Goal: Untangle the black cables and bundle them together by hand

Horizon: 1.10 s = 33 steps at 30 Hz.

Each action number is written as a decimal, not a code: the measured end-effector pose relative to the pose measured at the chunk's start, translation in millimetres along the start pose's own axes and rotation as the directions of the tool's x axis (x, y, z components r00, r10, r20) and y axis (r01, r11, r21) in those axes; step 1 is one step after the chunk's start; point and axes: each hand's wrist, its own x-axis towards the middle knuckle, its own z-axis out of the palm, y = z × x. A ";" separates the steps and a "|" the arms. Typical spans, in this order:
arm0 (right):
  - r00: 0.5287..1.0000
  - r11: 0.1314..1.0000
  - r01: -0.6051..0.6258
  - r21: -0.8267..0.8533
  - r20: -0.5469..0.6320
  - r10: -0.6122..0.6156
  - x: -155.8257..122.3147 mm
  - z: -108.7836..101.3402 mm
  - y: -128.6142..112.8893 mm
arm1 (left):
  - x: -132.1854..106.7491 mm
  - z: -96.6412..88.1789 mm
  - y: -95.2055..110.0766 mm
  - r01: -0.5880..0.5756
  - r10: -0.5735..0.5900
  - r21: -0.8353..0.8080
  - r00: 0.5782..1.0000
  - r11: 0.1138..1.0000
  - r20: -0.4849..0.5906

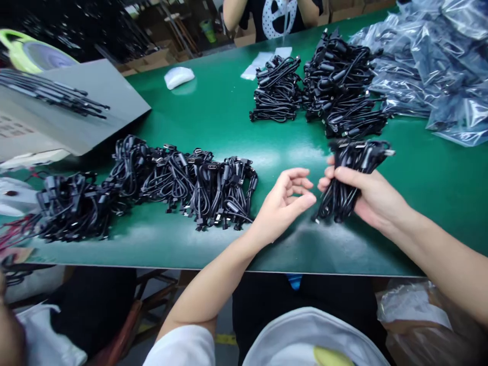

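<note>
My right hand [362,190] is wrapped round a bunch of black cables [339,195], held just above the green table near its front edge. Small plugs stick out at the top and bottom of the bunch. My left hand [287,201] is a little to the left, holding nothing, its fingers curved and apart and pointing towards the bunch. To its left lies a long pile of bundled black cables [202,188] with connectors showing. Beyond my right hand are more cable bundles, a smaller heap [276,91] and a larger heap [339,81].
Shiny plastic bags [427,66] fill the far right of the green table [213,117]. A grey box [102,96] with cables on top stands at the left. A white object [179,77] and small white bags [259,63] lie farther back. Another person [280,15] is across the table.
</note>
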 end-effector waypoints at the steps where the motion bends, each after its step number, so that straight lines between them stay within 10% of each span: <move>1: 0.998 0.999 0.042 0.032 -0.054 -0.040 1.1 -1.5 -5.3 | -1.0 1.5 -0.6 0.046 -0.046 0.013 0.998 0.999 0.037; 17: 0.983 0.998 -0.019 0.057 -0.182 0.029 1.6 -4.7 -15.1 | 1.6 5.7 -4.1 0.351 -0.327 -0.194 0.934 0.916 0.147; 29: 0.983 0.998 -0.054 0.035 -0.173 0.059 4.8 -7.9 -12.8 | 6.0 9.0 -5.2 0.311 -0.287 -0.176 0.946 0.934 0.154; 33: 0.981 0.991 -0.103 0.089 -0.156 0.116 3.9 -9.2 -17.2 | -15.9 3.4 6.8 0.080 -0.098 0.185 0.991 0.980 0.089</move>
